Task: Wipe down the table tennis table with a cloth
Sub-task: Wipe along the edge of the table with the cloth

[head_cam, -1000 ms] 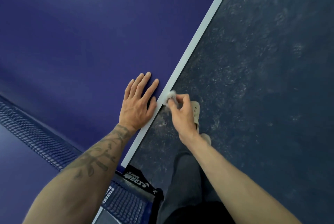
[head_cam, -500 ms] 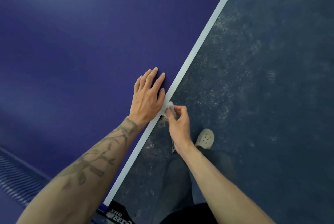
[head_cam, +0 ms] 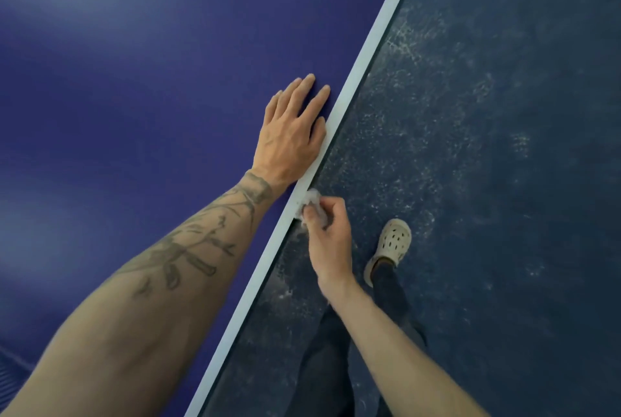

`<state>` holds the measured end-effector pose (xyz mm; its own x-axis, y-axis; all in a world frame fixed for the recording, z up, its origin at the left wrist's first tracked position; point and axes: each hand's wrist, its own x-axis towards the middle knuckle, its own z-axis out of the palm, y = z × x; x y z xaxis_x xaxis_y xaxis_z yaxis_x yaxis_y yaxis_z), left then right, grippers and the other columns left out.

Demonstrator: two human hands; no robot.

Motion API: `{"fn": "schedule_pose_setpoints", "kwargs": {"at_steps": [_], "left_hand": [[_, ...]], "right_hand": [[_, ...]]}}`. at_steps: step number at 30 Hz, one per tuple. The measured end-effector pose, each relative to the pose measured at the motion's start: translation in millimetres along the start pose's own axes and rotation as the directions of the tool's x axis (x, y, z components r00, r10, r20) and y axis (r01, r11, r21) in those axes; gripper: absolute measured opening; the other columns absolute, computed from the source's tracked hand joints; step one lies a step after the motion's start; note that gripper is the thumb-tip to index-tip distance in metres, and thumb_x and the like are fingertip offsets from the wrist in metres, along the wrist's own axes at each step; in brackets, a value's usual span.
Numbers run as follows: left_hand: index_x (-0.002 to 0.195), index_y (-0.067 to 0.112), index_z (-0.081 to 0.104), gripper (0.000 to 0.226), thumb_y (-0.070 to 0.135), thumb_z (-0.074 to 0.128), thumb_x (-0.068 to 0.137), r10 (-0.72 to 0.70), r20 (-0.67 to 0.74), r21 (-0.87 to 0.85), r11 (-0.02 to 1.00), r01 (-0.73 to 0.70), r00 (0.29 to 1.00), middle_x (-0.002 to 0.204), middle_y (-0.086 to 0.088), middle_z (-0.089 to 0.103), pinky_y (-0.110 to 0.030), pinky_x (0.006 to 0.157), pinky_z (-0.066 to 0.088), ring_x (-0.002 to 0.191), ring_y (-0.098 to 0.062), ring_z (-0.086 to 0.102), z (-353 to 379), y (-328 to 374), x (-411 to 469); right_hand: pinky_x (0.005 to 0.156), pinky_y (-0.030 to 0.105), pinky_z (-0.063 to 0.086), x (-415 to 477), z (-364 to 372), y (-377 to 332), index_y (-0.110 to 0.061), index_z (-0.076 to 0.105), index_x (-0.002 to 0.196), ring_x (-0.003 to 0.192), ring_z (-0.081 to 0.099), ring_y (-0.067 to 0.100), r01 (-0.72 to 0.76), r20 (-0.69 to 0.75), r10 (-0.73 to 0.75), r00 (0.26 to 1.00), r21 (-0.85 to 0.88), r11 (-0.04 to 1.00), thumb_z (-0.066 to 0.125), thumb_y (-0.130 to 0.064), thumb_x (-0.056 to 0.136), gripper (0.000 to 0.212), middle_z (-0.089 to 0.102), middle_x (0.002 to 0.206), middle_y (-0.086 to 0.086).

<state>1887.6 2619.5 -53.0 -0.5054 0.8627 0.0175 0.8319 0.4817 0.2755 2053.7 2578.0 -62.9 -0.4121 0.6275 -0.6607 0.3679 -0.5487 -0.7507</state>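
Observation:
The blue table tennis table (head_cam: 141, 87) fills the left of the view, its white side line (head_cam: 356, 80) running diagonally from top right to bottom left. My left hand (head_cam: 292, 134) lies flat on the blue top beside that line, fingers straight and pointing away from me. My right hand (head_cam: 327, 235) pinches a small crumpled white cloth (head_cam: 311, 201) and presses it against the white edge, just behind my left wrist. Most of the cloth is hidden in my fingers.
Right of the table edge lies a dark blue scuffed floor (head_cam: 487, 114) with pale marks. My dark trouser leg and a beige clog (head_cam: 391, 245) stand on it near the table. A trace of the net shows at the bottom left corner.
The view has moved along the table away from the net, which has left the frame. My left hand has slid forward along the edge, and the cloth now sits behind its wrist.

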Motion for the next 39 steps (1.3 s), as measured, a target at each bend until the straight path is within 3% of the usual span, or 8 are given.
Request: {"fn": "schedule_pose_setpoints", "kwargs": {"at_steps": [5, 10, 14, 19, 26, 32, 37, 39], "left_hand": [[0.159, 0.015, 0.047, 0.050, 0.022, 0.046, 0.109, 0.022, -0.097, 0.045, 0.999, -0.018, 0.995, 0.167, -0.010, 0.039, -0.050, 0.129, 0.023, 0.156, -0.030, 0.033, 16.1, -5.3, 5.0], [0.157, 0.014, 0.048, 0.051, 0.020, 0.049, 0.107, 0.025, -0.102, 0.038, 0.999, -0.022, 0.994, 0.166, -0.011, 0.040, -0.052, 0.127, 0.025, 0.156, -0.030, 0.035, 16.9, -9.2, 8.4], [0.158, 0.015, 0.048, 0.052, 0.020, 0.049, 0.106, 0.024, -0.092, 0.026, 0.999, -0.021, 0.995, 0.167, -0.011, 0.039, -0.050, 0.129, 0.024, 0.156, -0.029, 0.034, 18.2, -10.6, 8.4], [0.159, 0.016, 0.046, 0.053, 0.021, 0.050, 0.106, 0.032, -0.093, 0.034, 0.999, -0.029, 0.995, 0.168, -0.010, 0.037, -0.051, 0.129, 0.024, 0.157, -0.028, 0.032, 20.7, -14.8, 10.6], [0.159, 0.016, 0.047, 0.054, 0.020, 0.051, 0.105, 0.029, -0.079, 0.026, 0.999, -0.027, 0.996, 0.168, -0.010, 0.036, -0.051, 0.128, 0.025, 0.158, -0.027, 0.031, 22.1, -15.8, 11.7], [0.160, 0.018, 0.044, 0.054, 0.023, 0.048, 0.106, 0.046, -0.060, 0.044, 0.998, -0.044, 0.997, 0.169, -0.009, 0.034, -0.050, 0.129, 0.022, 0.158, -0.027, 0.029, 24.8, -18.3, 10.9], [0.160, 0.018, 0.044, 0.055, 0.023, 0.047, 0.106, 0.039, -0.046, 0.050, 0.998, -0.037, 0.998, 0.169, -0.009, 0.034, -0.050, 0.130, 0.022, 0.158, -0.027, 0.029, 22.0, -15.7, 12.3], [0.160, 0.017, 0.045, 0.054, 0.022, 0.047, 0.106, 0.035, -0.030, 0.060, 0.998, -0.033, 0.999, 0.169, -0.010, 0.034, -0.051, 0.129, 0.023, 0.158, -0.028, 0.029, 18.5, -12.7, 12.8]], "right_hand": [[0.085, 0.025, 0.055, 71.0, -12.6, -45.4, -0.017, 0.062, 0.110, 0.100, 0.066, 0.013, 0.116, -0.111, -0.106, 0.988, 0.088, 0.989, 0.067, -0.022, 0.105, 0.008, 0.070, 0.112, 0.002], [0.083, 0.034, 0.055, 44.5, -10.1, -25.3, -0.018, 0.061, 0.104, 0.099, 0.063, 0.030, 0.038, -0.023, -0.036, 0.999, 0.076, 0.996, 0.069, -0.020, 0.103, 0.008, 0.067, 0.108, 0.011], [0.082, 0.021, 0.051, 66.0, -11.2, -44.7, -0.018, 0.060, 0.108, 0.095, 0.064, 0.015, 0.082, -0.074, -0.078, 0.994, 0.064, 0.995, 0.066, -0.017, 0.105, 0.007, 0.068, 0.110, 0.005], [0.086, 0.020, 0.052, 111.3, -13.3, -81.8, -0.023, 0.059, 0.116, 0.101, 0.065, 0.004, 0.148, -0.171, -0.128, 0.977, 0.109, 0.983, 0.062, -0.025, 0.108, 0.009, 0.068, 0.117, -0.001], [0.087, 0.030, 0.055, 73.7, -16.4, -57.4, -0.028, 0.060, 0.111, 0.100, 0.065, 0.012, 0.067, -0.046, -0.065, 0.997, 0.053, 0.996, 0.064, -0.021, 0.106, 0.010, 0.067, 0.114, 0.000], [0.090, 0.027, 0.055, 164.2, -30.0, -119.9, -0.030, 0.056, 0.112, 0.103, 0.067, 0.008, 0.151, -0.171, -0.133, 0.976, 0.096, 0.984, 0.059, -0.025, 0.108, 0.007, 0.069, 0.117, -0.001], [0.098, 0.048, 0.053, 111.7, -25.7, -87.5, -0.025, 0.054, 0.112, 0.111, 0.062, 0.027, 0.063, -0.032, -0.063, 0.997, -0.005, 0.998, 0.060, -0.022, 0.107, 0.008, 0.063, 0.121, 0.009], [0.098, 0.049, 0.052, 102.5, -28.0, -84.9, -0.018, 0.055, 0.116, 0.111, 0.062, 0.027, 0.048, -0.017, -0.049, 0.999, -0.071, 0.996, 0.060, -0.022, 0.108, 0.011, 0.064, 0.120, 0.010]]}}
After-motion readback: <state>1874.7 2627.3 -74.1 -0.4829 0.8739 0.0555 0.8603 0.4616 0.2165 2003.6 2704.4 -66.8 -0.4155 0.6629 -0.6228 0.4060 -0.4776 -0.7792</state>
